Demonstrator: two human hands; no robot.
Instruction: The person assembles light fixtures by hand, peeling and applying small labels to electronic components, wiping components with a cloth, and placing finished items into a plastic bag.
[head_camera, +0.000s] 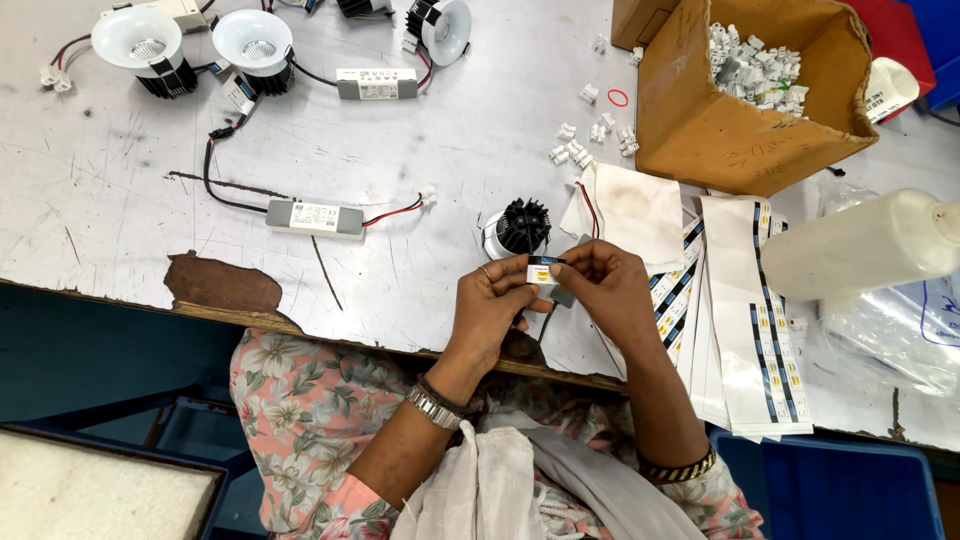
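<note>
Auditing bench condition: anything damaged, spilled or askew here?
Yes. The table skin has peeled at its front edge, a brown patch. Small white connectors lie scattered outside the cardboard box. Both the left hand and right hand pinch a small label.

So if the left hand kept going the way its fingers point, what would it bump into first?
Probably the right hand: the left hand points right across the small label both hands pinch, and the fingertips nearly meet there.
</note>
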